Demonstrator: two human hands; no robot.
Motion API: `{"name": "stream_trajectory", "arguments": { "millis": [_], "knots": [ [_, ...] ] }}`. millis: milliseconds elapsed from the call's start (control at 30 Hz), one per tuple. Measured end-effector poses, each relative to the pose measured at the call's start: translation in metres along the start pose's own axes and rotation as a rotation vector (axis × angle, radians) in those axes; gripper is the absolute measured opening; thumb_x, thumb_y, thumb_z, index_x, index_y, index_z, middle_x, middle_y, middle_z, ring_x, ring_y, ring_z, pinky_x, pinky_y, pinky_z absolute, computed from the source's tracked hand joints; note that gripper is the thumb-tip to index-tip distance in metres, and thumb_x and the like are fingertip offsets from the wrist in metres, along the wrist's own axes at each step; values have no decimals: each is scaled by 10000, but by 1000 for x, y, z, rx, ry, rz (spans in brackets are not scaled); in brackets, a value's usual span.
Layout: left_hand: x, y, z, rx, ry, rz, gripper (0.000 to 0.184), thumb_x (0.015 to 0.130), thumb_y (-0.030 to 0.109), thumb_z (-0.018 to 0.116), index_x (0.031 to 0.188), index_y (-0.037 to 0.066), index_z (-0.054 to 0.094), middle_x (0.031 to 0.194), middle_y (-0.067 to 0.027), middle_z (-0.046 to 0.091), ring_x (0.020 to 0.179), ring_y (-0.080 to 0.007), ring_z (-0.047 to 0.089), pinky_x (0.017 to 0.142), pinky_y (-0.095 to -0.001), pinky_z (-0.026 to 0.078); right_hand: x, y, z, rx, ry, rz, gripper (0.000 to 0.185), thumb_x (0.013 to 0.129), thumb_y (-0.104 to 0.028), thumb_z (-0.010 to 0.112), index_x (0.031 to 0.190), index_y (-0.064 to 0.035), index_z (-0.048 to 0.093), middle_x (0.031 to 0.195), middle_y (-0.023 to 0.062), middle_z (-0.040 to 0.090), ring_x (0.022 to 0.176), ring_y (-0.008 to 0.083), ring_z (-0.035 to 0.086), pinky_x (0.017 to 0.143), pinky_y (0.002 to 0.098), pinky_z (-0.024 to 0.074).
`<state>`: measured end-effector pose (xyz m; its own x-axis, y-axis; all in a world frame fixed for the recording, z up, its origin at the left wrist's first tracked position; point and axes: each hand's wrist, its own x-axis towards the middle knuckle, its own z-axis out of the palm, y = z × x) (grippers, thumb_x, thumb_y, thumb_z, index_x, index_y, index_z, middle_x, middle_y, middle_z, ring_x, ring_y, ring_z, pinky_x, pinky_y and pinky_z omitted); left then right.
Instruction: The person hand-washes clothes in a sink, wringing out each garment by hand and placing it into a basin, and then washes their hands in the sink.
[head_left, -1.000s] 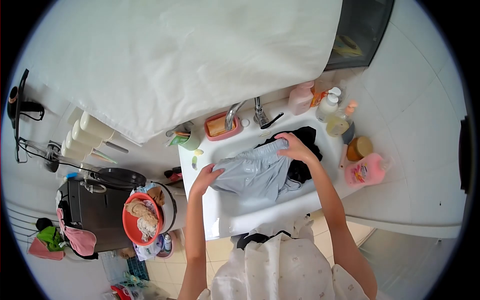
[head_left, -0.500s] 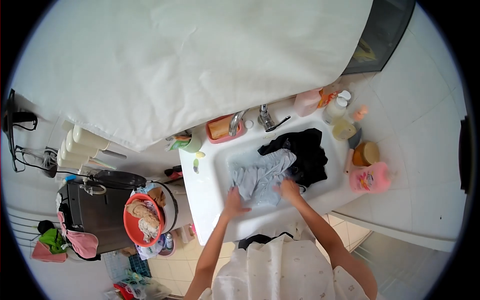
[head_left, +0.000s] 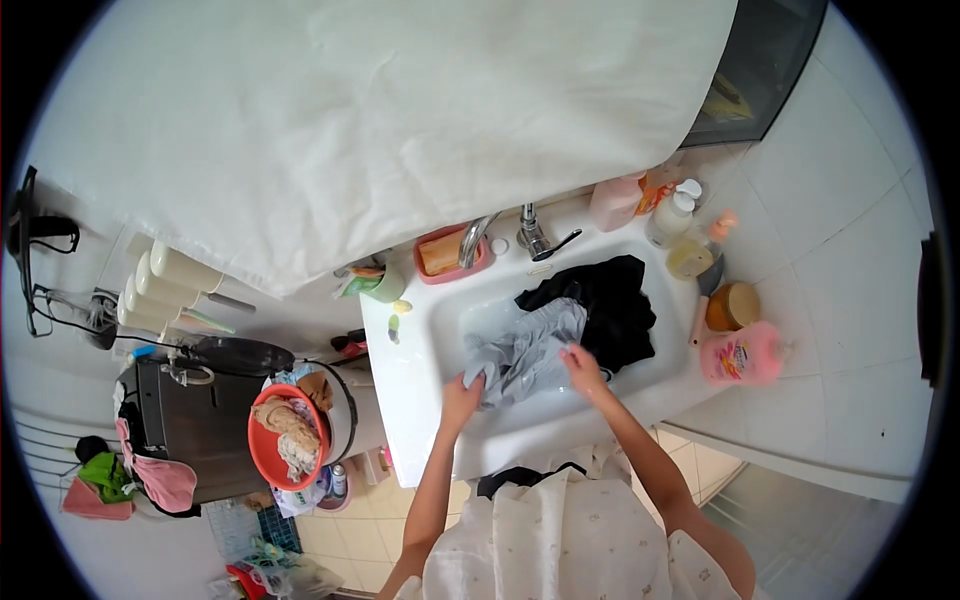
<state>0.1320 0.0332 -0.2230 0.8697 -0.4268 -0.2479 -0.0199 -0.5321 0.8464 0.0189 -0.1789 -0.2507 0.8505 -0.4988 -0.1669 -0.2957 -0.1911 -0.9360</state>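
A wet light grey garment [head_left: 525,350] lies bunched in the white sink [head_left: 480,437], its near edge lifted between my hands. My left hand [head_left: 462,400] grips the garment's left edge, fingers closed on the cloth. On the other side, my right hand [head_left: 582,372] pinches the right part of the same cloth. A black garment [head_left: 610,310] lies in the sink's right half, partly beneath the grey one. The chrome faucet [head_left: 532,238] stands behind the basin. Water shows at the bottom of the sink.
A soap dish [head_left: 450,255] and a green cup [head_left: 382,287] stand at the back left. Along the right rim are pump bottles [head_left: 672,215], an amber jar [head_left: 735,306] and a pink bottle [head_left: 740,357]. An orange basin [head_left: 275,450] of clothes sits left. White fabric [head_left: 400,120] hangs overhead.
My left hand has closed on the grey garment's edge, where its fingers were spread before. Both hands have lifted slightly, gathering the near edge of the cloth upward.
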Motion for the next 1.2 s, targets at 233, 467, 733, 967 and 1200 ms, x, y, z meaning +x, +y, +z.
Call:
{"name": "stream_trajectory", "arguments": {
  "millis": [233, 467, 733, 967, 1200],
  "knots": [
    [-10, 68, -18, -417, -185, -150, 251, 754, 205, 552, 918, 15, 554, 720, 16, 555, 601, -59, 476, 522, -209, 377, -7, -82, -47, 567, 87, 39, 117, 842, -218, 476, 802, -108, 482, 651, -98, 350, 586, -7, 290, 493, 150, 247],
    [-36, 143, -57, -620, -29, 78, 199, 779, 91, 503, 960, 10, 527, 831, 0, 557, 738, -56, 484, 679, -188, 383, -18, -149, -69, 691, -5, -116, 160, 856, -193, 449, 736, -124, 367, 639, -97, 239, 553, -9, 207, 447, 157, 167],
    [-65, 223, -85, -606, 39, 376, 186, 796, 62, 484, 966, -6, 516, 854, -9, 543, 763, -58, 475, 685, -187, 378, -44, -252, -71, 625, -292, -449, 85, 830, -67, 441, 826, -67, 355, 711, -41, 309, 659, 25, 288, 583, 162, 275],
    [-46, 200, -72, -423, -157, 246, 224, 806, 99, 487, 1000, -8, 511, 873, -1, 547, 779, -57, 477, 715, -196, 378, -8, -196, -61, 497, -263, -314, 225, 801, -53, 495, 994, 31, 414, 890, 25, 493, 829, 43, 438, 726, 184, 360],
    [18, 94, -23, -187, -181, 141, 394, 737, 206, 577, 1010, -59, 474, 896, -117, 571, 814, -161, 526, 740, -275, 409, 43, -78, -32, 445, -92, -163, 310, 786, -47, 515, 1068, 58, 438, 909, 44, 542, 817, 62, 477, 720, 193, 387]
  ]
}}
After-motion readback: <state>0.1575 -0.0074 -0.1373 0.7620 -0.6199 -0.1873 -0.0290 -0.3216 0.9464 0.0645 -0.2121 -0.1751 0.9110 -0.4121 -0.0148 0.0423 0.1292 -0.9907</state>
